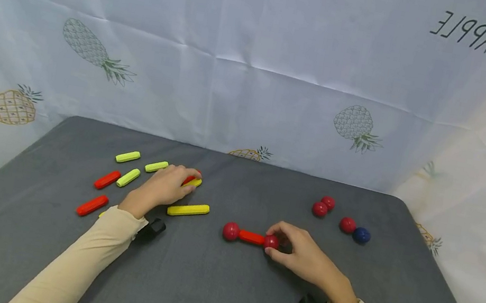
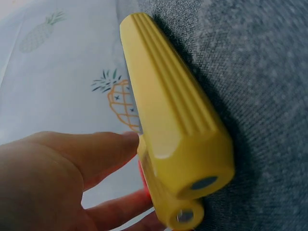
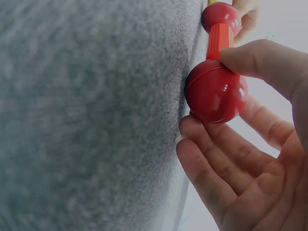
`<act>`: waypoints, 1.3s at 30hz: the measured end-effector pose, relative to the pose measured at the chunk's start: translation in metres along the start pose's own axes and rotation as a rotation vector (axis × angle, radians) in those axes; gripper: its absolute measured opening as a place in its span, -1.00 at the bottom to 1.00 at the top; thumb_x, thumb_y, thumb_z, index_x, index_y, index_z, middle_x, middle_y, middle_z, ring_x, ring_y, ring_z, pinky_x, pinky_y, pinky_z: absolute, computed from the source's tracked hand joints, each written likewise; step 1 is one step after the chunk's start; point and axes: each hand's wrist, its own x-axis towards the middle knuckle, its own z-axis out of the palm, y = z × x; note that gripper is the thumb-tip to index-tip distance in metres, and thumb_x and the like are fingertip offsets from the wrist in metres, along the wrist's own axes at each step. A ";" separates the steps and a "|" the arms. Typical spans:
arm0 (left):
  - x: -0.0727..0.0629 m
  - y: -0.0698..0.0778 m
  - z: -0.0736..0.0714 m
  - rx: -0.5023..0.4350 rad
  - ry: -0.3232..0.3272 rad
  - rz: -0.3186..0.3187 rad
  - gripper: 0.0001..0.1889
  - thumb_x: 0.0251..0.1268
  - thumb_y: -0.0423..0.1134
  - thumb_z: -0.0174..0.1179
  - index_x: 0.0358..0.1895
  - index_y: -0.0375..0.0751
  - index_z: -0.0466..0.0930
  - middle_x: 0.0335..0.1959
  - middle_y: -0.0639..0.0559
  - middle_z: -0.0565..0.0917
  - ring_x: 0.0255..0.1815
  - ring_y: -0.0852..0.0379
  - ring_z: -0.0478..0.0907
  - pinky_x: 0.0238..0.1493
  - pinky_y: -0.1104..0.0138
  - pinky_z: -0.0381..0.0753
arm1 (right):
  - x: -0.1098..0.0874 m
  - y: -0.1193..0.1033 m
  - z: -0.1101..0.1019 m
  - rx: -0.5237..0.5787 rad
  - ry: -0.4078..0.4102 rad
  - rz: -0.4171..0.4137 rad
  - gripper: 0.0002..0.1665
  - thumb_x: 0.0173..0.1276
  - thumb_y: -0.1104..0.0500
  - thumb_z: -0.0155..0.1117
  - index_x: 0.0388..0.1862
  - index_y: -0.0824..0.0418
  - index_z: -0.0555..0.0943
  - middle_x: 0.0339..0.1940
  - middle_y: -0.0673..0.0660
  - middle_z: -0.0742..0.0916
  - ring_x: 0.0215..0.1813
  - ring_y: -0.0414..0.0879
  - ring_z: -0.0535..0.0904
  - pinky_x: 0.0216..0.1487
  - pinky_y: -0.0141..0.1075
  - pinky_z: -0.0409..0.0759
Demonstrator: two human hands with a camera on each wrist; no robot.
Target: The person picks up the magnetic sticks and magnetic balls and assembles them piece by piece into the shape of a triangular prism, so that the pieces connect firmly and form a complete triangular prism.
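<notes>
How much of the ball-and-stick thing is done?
Done: one red stick has a red ball at each end. In hand: the right hand grips one end ball; the left hand is at another red stick and a yellow stick, its grip unclear. Probably left: the blue ball and lime sticks, not yet joined to the piece.

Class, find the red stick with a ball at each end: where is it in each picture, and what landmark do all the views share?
Head: red stick below and right of centre, its right ball held by the right hand.
Left wrist: not visible.
Right wrist: near the top, right of centre, above that ball.
Shared landmark: grey table.
</notes>
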 end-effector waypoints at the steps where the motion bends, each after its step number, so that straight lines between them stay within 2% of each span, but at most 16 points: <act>1: 0.000 0.000 0.001 -0.001 0.006 -0.003 -0.65 0.41 -0.25 0.20 0.21 -0.17 0.58 -0.23 -0.09 0.65 -0.48 0.09 0.35 -0.42 0.31 0.31 | -0.001 0.000 0.000 0.000 0.001 0.001 -0.75 0.35 0.09 0.36 -0.04 0.08 0.58 -0.20 -0.08 0.69 -0.18 -0.30 0.61 -0.10 -0.35 0.62; 7: -0.002 0.001 0.002 -0.030 0.022 -0.041 -0.75 0.41 -0.26 0.19 0.08 -0.19 0.64 -0.08 -0.16 0.62 -0.18 -0.01 0.48 -0.14 0.15 0.52 | -0.003 -0.002 0.000 -0.014 0.008 -0.003 -0.75 0.35 0.10 0.37 -0.04 0.08 0.58 -0.21 -0.09 0.69 -0.18 -0.30 0.61 -0.10 -0.34 0.62; 11: -0.002 0.001 0.000 -0.055 0.028 -0.043 -0.78 0.42 -0.27 0.19 0.04 -0.21 0.66 -0.07 -0.16 0.65 -0.14 -0.02 0.51 -0.11 0.13 0.54 | -0.003 -0.003 0.000 -0.018 0.016 -0.002 -0.75 0.34 0.10 0.37 -0.05 0.08 0.59 -0.22 -0.09 0.70 -0.18 -0.30 0.61 -0.11 -0.34 0.62; 18: -0.001 0.002 -0.003 -0.102 0.074 -0.031 -0.90 0.37 -0.34 0.22 -0.14 -0.20 0.69 -0.08 -0.14 0.72 -0.07 -0.07 0.62 -0.01 0.06 0.61 | -0.003 -0.005 0.000 -0.011 0.033 0.010 -0.74 0.33 0.09 0.39 -0.05 0.09 0.60 -0.22 -0.08 0.71 -0.20 -0.30 0.62 -0.13 -0.34 0.62; 21: -0.002 0.004 -0.004 -0.110 0.092 -0.019 -0.87 0.35 -0.37 0.24 -0.10 -0.22 0.69 -0.06 -0.15 0.71 -0.03 -0.10 0.62 0.02 0.05 0.61 | -0.003 -0.005 0.000 0.001 0.041 0.020 -0.74 0.33 0.07 0.39 -0.05 0.09 0.60 -0.22 -0.06 0.72 -0.21 -0.30 0.62 -0.15 -0.34 0.62; 25: -0.002 0.010 -0.005 -0.091 0.104 0.005 -0.78 0.36 -0.37 0.22 0.03 -0.25 0.66 -0.05 -0.19 0.67 -0.07 -0.09 0.59 -0.02 0.08 0.60 | -0.003 -0.005 0.000 0.010 0.049 0.039 -0.72 0.34 0.06 0.38 -0.05 0.11 0.60 -0.22 -0.05 0.72 -0.22 -0.30 0.62 -0.16 -0.35 0.62; 32: -0.005 0.023 -0.006 -0.083 0.047 0.049 -0.64 0.42 -0.37 0.14 0.24 -0.34 0.54 -0.01 -0.23 0.58 -0.26 0.03 0.46 -0.25 0.28 0.49 | -0.003 -0.007 -0.001 0.011 0.051 0.063 -0.71 0.34 0.05 0.38 -0.03 0.12 0.60 -0.21 -0.05 0.72 -0.20 -0.30 0.62 -0.14 -0.36 0.62; 36: -0.006 0.027 -0.006 -0.083 0.034 0.064 -0.63 0.41 -0.37 0.14 0.24 -0.33 0.54 -0.03 -0.20 0.56 -0.27 0.05 0.45 -0.23 0.26 0.47 | -0.003 -0.006 -0.001 0.007 0.059 0.049 -0.70 0.35 0.04 0.37 -0.03 0.15 0.59 -0.21 -0.03 0.73 -0.20 -0.28 0.62 -0.15 -0.35 0.62; 39: -0.006 0.029 -0.005 -0.077 0.027 0.073 -0.66 0.38 -0.37 0.15 0.19 -0.29 0.56 -0.05 -0.15 0.60 -0.21 0.04 0.48 -0.14 0.20 0.51 | -0.004 -0.004 -0.001 0.006 0.064 0.041 -0.69 0.36 0.02 0.36 -0.03 0.16 0.59 -0.21 -0.02 0.73 -0.20 -0.27 0.61 -0.15 -0.34 0.61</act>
